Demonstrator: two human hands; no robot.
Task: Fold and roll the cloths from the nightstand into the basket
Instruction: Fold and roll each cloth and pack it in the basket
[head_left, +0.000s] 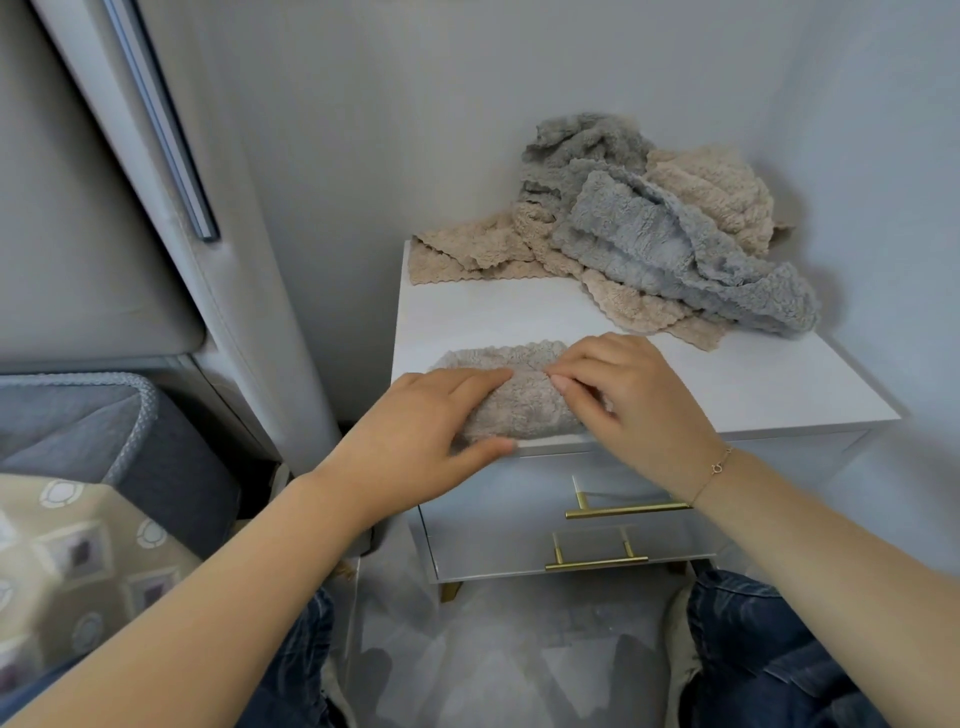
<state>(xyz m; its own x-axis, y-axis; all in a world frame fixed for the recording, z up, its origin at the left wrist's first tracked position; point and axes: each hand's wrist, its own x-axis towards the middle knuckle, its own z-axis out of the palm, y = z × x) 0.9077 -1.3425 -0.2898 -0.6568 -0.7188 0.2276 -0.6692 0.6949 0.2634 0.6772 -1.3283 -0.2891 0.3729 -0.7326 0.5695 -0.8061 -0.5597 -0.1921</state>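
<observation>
A beige fluffy cloth (524, 400), folded into a narrow strip, lies at the front edge of the white nightstand (727, 384). My left hand (421, 421) grips its left end, fingers on top and thumb along the front. My right hand (634, 400) has its fingers curled onto the right part of the same cloth. A heap of grey cloths (649, 234) and beige cloths (711, 192) sits at the back of the nightstand against the wall. The basket is not in sight.
The nightstand has two drawers with gold handles (623, 509). A padded headboard (156, 208) and a bed with a grey mattress edge (130, 415) and patterned cover (78, 561) stand to the left. My knees in jeans (769, 649) are below.
</observation>
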